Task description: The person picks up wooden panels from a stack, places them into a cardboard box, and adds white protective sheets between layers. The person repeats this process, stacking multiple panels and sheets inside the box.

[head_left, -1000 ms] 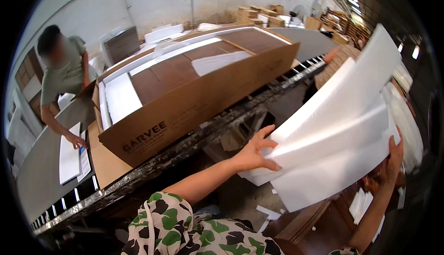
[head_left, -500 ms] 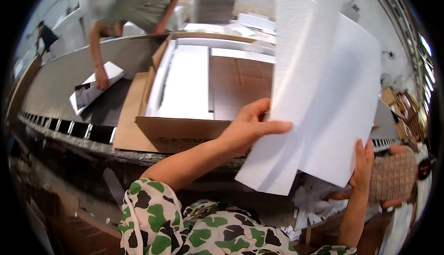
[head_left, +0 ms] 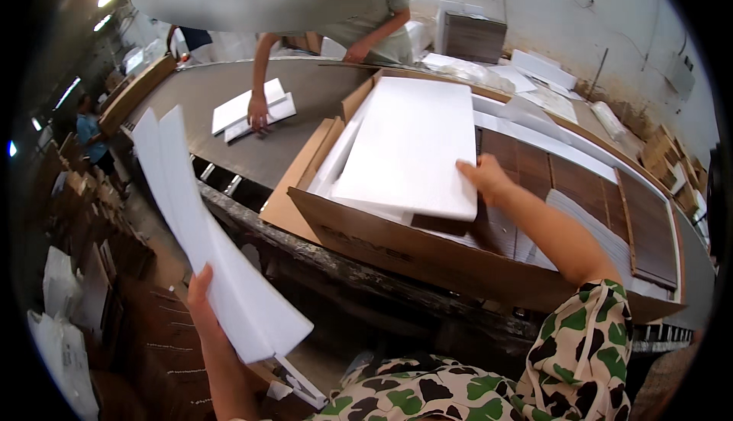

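Note:
Two or so thin white foam sheets (head_left: 221,268) stand tilted at the left, with my left hand (head_left: 203,303) closed round their near edge. Over the left part of a long open cardboard box (head_left: 427,261) lies a white foam board (head_left: 416,142). My right hand (head_left: 487,179) pinches that board by its right edge, and its near end looks slightly raised. Dark brown wood-grain panels (head_left: 527,160) show inside the box, right of the board. Crumpled white foam sheeting (head_left: 584,226) sits among the panels, partly under my right forearm.
Across the dark worktable (head_left: 183,85) a co-worker's hand (head_left: 259,112) rests on small white pieces (head_left: 229,113). Foam scraps (head_left: 542,70) and a dark block (head_left: 473,35) lie behind the box. Stacked brown panels (head_left: 164,337) stand at lower left.
My view has swung right along the box. The thin sheets, earlier between both hands, are now in my left hand on the left. My right hand has moved to the foam board over the box.

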### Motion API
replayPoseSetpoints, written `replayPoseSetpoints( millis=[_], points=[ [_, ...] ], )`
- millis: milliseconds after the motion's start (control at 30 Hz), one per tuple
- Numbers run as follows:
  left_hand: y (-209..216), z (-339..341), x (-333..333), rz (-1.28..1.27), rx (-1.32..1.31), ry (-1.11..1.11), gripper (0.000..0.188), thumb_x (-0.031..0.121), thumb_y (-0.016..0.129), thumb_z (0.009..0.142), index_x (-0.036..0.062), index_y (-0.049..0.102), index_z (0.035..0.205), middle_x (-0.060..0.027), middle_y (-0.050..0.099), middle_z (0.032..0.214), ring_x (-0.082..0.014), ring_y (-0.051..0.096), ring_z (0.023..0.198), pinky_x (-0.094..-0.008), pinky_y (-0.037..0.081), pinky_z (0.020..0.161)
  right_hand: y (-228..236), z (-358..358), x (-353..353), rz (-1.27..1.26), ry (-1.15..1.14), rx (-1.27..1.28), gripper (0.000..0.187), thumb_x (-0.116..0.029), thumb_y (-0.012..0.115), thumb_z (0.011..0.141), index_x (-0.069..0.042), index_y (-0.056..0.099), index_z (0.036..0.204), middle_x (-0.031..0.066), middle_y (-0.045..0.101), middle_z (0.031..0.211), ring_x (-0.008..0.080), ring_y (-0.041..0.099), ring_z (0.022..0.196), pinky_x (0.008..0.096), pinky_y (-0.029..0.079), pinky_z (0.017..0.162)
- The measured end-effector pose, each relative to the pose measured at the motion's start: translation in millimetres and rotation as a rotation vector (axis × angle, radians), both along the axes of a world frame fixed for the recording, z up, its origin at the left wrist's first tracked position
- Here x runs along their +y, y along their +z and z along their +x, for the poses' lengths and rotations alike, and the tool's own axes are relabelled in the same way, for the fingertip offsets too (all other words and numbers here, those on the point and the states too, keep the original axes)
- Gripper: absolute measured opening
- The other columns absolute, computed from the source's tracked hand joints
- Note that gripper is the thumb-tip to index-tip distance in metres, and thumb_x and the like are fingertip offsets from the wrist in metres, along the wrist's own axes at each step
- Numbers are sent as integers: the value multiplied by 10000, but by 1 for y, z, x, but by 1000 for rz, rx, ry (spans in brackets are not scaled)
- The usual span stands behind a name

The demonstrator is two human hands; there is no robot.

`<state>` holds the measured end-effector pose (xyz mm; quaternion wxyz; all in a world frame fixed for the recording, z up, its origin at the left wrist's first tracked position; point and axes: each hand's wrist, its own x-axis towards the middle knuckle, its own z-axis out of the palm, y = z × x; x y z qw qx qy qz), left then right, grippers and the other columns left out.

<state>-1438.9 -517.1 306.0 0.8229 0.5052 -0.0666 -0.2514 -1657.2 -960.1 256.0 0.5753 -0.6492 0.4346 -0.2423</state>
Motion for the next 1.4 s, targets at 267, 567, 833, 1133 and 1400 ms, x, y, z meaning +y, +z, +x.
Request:
replayPoseSetpoints(
  millis=[267,567,833,1133,1400],
  points=[
    [7,-36,29,-21,52,176,440,291,551,851,0,494,1175,-134,600,991,-255,601,885,-376,505,791,29,14,47,99,190,315,492,-345,569,877,110,523,1058,174,613,868,252,621,638,371,545,455],
    [10,20,-12,-107,-28,-143,430,315,518,900,1,493,1191,-141,608,1014,-268,611,883,-383,510,792,72,34,24,-445,541,1144,713,-568,389,896,101,613,799,188,622,666,260,622,541,362,512,522],
    [53,-13,-153,-139,-191,-548,403,239,559,885,-3,441,1184,-113,575,1017,-175,593,895,-312,499,795,89,-13,28,-380,256,708,624,-553,390,920,25,622,891,166,624,750,213,611,570,353,508,561],
    [30,-68,-282,225,-351,-532,521,342,580,899,-45,436,1217,-104,593,1004,-150,572,886,-286,488,757,95,-15,60,81,397,-276,548,-142,598,861,69,358,1307,173,588,1072,194,608,922,299,509,779],
    [-11,-79,-150,231,-744,-74,257,228,599,901,5,626,1026,-39,629,878,-85,557,789,-230,459,730,19,-6,-27,-102,530,59,370,-259,484,890,28,475,1124,121,585,890,177,582,694,308,484,590]
  ],
)
